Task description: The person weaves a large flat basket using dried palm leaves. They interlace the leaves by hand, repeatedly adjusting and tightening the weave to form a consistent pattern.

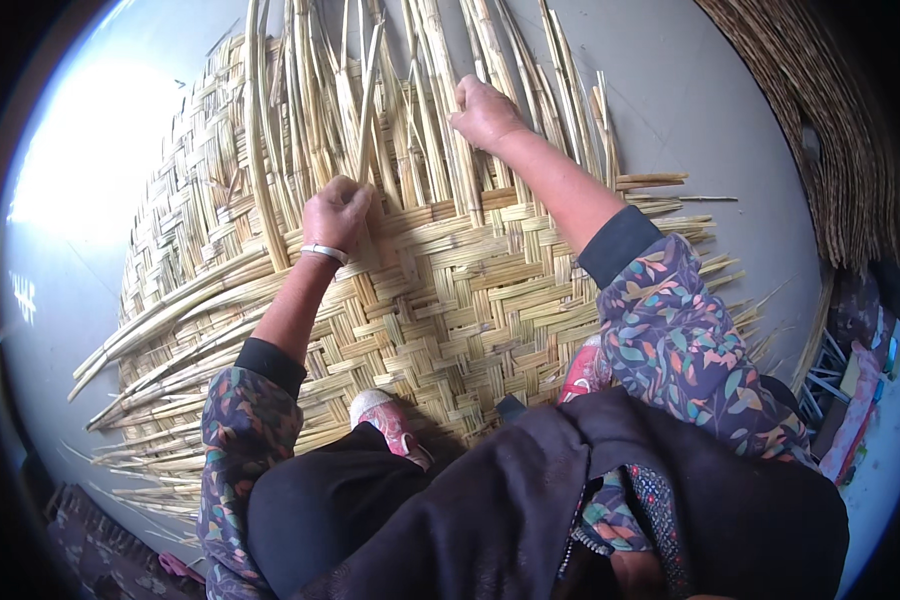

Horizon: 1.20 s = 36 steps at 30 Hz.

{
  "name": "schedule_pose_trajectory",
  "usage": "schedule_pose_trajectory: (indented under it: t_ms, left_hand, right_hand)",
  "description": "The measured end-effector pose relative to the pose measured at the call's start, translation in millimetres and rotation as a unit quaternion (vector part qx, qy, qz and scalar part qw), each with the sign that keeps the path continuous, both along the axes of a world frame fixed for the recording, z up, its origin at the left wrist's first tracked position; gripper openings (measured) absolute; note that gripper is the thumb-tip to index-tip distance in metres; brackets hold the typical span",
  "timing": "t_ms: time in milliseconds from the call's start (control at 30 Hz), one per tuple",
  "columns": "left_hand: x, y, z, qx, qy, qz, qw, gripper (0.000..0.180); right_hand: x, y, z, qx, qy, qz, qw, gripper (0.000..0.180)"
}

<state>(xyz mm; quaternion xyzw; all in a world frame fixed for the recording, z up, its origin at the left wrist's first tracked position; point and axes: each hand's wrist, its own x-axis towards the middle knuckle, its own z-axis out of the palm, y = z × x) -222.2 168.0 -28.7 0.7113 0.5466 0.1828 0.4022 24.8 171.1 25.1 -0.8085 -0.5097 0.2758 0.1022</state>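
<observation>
A large woven mat (450, 310) of pale yellow split reeds lies on the floor, with long loose strips standing out from its far and left edges. My left hand (337, 212), a light band at its wrist, is closed over the mat left of the middle, at the lower end of a thin reed strip (369, 100). Farther off and to the right, my right hand (485, 112) is closed beside upright reed strips (460, 150); its fingertips are turned away, so what it grips is partly hidden. A crosswise row of reeds (430, 214) runs between the hands.
My feet in pink shoes (385, 420) are on the mat's near part. A tall brown bundle or rolled mat (820, 120) stands at the far right. Coloured items (855, 390) lie at the right edge. Grey floor (710, 110) surrounds the mat.
</observation>
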Motion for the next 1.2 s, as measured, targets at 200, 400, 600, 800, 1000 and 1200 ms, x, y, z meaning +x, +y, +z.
schedule_pose_trajectory:
  t_ms: [200, 400, 600, 800, 1000, 1200]
  left_hand:
    - [-1, 1, -10, -0.021, -0.032, -0.001, 0.999, 0.027]
    - [-1, 1, -3, -0.022, -0.006, 0.001, 1.0, 0.029]
    - [1, 2, -2, -0.003, 0.008, -0.019, 1.0, 0.028]
    - [-3, 1, -3, -0.009, -0.025, -0.024, 0.999, 0.027]
    - [-4, 1, 0, -0.033, -0.049, -0.019, 0.998, 0.025]
    - [-1, 0, 0, -0.055, -0.062, -0.016, 0.996, 0.026]
  right_hand:
    - [23, -10, -15, 0.034, 0.253, -0.088, 0.963, 0.027]
    - [30, -10, -6, -0.051, 0.283, -0.048, 0.957, 0.014]
    - [19, -7, -15, -0.049, 0.002, 0.057, 0.997, 0.033]
    - [4, -10, 0, -0.114, -0.061, 0.031, 0.991, 0.035]
    - [4, -3, 12, -0.067, -0.152, 0.104, 0.981, 0.033]
    - [12, 16, 11, -0.051, -0.113, 0.133, 0.983, 0.039]
